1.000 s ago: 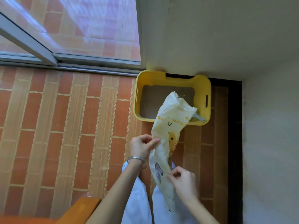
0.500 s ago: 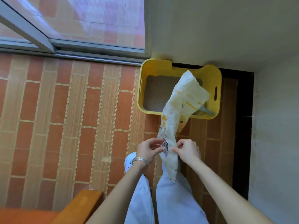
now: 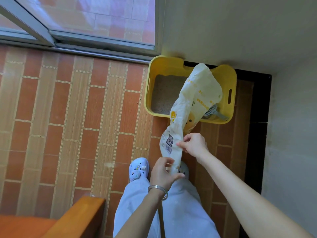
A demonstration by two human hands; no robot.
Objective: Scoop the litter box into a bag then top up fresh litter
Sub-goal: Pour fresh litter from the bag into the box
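A yellow litter box (image 3: 154,86) stands on the tiled floor against the wall, with grey litter (image 3: 164,93) inside. A pale yellow-white printed litter bag (image 3: 197,93) hangs limp in front of it, its top end drooping over the box. My right hand (image 3: 193,145) pinches the bag's edge near the barcode. My left hand (image 3: 163,174), with a silver bangle on the wrist, grips the bag's bottom end. A grey scoop (image 3: 214,114) lies in the box's near right corner, partly hidden by the bag.
A sliding glass door with a metal track (image 3: 77,47) runs along the far left. A cream wall (image 3: 240,31) rises behind the box, and another wall (image 3: 291,134) stands on the right. An orange wooden seat edge (image 3: 77,219) is at lower left. My white clogs (image 3: 139,169) stand below the bag.
My left hand slid down from the bag's middle to its bottom end. The right hand stays pinched at the barcode. The view has moved closer to the box.
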